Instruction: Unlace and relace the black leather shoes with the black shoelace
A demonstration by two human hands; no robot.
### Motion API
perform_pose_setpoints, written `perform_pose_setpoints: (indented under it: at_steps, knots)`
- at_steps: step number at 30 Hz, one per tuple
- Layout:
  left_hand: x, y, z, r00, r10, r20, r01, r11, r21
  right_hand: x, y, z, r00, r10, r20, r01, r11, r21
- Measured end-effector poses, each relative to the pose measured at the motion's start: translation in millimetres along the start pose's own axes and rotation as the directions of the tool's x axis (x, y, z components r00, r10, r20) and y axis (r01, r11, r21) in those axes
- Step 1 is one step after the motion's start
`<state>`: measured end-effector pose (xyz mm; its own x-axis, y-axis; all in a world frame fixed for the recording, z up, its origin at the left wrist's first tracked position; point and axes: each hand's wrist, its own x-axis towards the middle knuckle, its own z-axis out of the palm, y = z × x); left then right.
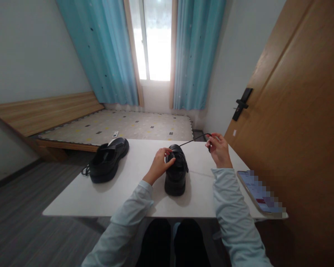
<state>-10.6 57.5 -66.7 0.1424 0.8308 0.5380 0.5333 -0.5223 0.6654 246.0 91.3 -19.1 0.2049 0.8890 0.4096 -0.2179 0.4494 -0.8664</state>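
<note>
A black shoe (175, 183) stands on the white table (202, 200) in front of me, its heel towards me. My left hand (159, 165) grips the shoe's upper from the left, thumb and fingers closed around part of it. To the right, my right hand (219, 151) is raised above the table and pinches a thin black shoelace (193, 139). The lace runs taut from the far part of the shoe up to those fingers. The other black shoe (107, 163) rests at the table's left side, a loop of cord showing at its near end.
A phone-like device (257, 191) with a lit screen lies at the table's right edge. Beyond the table is a bed (161, 120) with a white remote (115, 134) on it. A wooden door (295, 111) stands close on the right.
</note>
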Motion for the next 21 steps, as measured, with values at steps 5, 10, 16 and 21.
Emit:
perform_pose_setpoints:
  at_steps: [5, 10, 16, 21]
  knots:
    - [0.4, -1.5, 1.2, 0.999, -0.045, -0.019, 0.043, 0.997, -0.068, -0.1, 0.1, 2.4, 0.999, 0.03, -0.012, -0.031, 0.995, -0.099]
    - [2.2, -4.0, 1.9, 0.984, -0.164, -0.069, 0.153, 0.978, -0.141, -3.3, 8.3, 13.1, 0.993, 0.072, 0.09, -0.038, 0.943, -0.332]
    - [5.4, -11.1, 1.8, 0.967, -0.232, -0.105, 0.224, 0.971, -0.077, -10.5, 24.2, 25.2, 0.976, 0.003, 0.217, 0.133, 0.78, -0.611]
    - [5.7, -14.8, 3.5, 0.968, -0.225, -0.106, 0.215, 0.971, -0.105, -19.3, 32.4, 37.1, 0.903, -0.185, 0.387, 0.42, 0.565, -0.71]
